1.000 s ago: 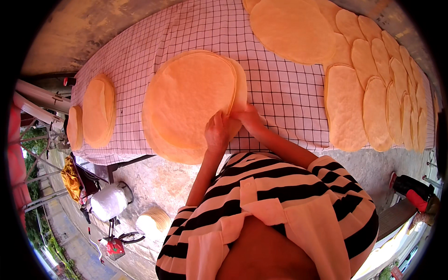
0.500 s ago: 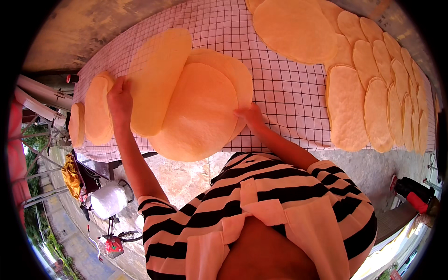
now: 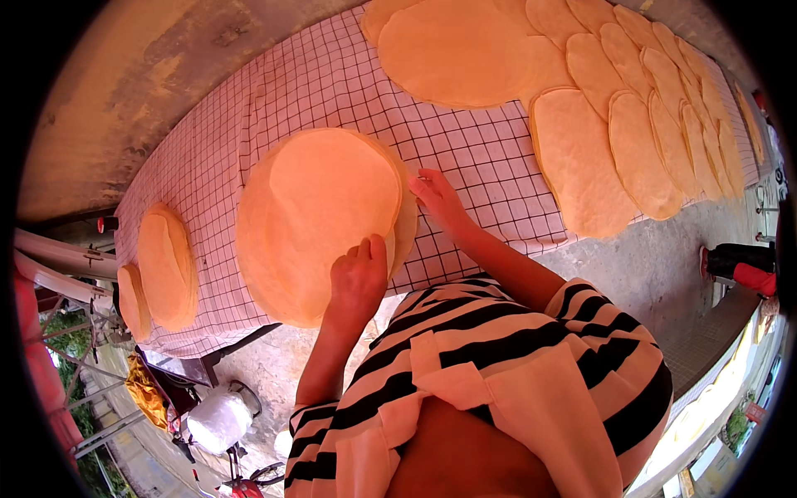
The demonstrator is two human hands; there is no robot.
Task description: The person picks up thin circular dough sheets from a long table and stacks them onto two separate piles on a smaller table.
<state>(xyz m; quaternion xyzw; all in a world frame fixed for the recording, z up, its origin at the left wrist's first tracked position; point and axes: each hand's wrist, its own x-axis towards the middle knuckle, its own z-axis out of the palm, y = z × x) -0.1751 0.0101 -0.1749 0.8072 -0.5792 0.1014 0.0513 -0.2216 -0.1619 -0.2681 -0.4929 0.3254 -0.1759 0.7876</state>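
A stack of thin, round, yellow-orange flatbreads [image 3: 307, 249] lies on a checked cloth in front of me. The top flatbread [image 3: 336, 183] looks paler, with a curved edge running across it at the left. My left hand [image 3: 359, 272] is closed on the stack's near right edge, fingers curled and pinching a sheet. At the right edge, the fingertips of my right hand [image 3: 437, 202] are drawn together on the rim of a flatbread. How many layers each hand grips is hidden.
Folded oval flatbreads [image 3: 166, 266] lie at the table's left end. Many more overlap on the right, beside a large round flatbread [image 3: 452, 58] at the back. The checked cloth [image 3: 199, 158] covers the table. A white bundle [image 3: 220, 422] stands on the floor at lower left.
My left hand has moved right and nearer, from a raised flap at the stack's left to its near right edge. The flap now lies down. The view has shifted.
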